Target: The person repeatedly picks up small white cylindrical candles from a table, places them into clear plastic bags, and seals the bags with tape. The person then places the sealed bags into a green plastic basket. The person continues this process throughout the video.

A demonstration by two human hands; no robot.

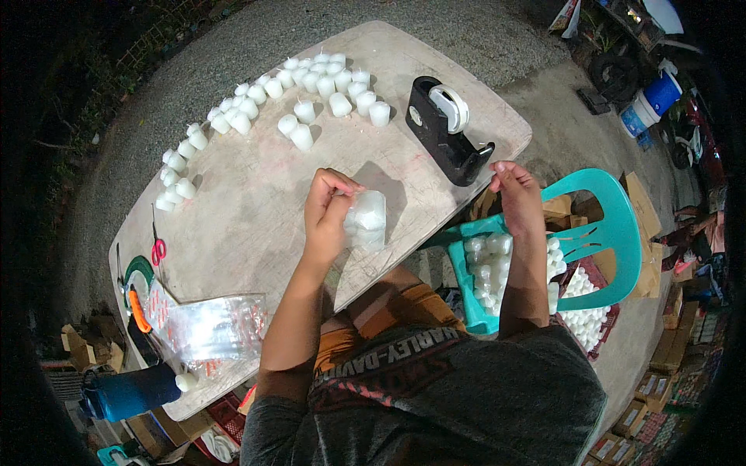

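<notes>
My left hand (326,211) grips the top of a small clear plastic bag with white votive candles (366,220) inside, held over the near part of the table (233,264). Right of the table's edge, my right hand (516,193) is raised with thumb and fingers pinched together. Whatever may be between those fingertips is too small to make out. Close to them is the cutting end of a black tape dispenser (437,136) with a pale roll of tape. Loose white candles with wicks (256,95) stand in a long cluster across the far left side of the table.
Pink-handled scissors (158,250), a green tape roll (140,273), an orange-handled cutter (140,311), clear plastic bags (221,326) and a blue bottle (132,391) lie at left. At right, a teal chair (614,256) holds bagged candles (489,268); a crate of candles (584,311) is beyond.
</notes>
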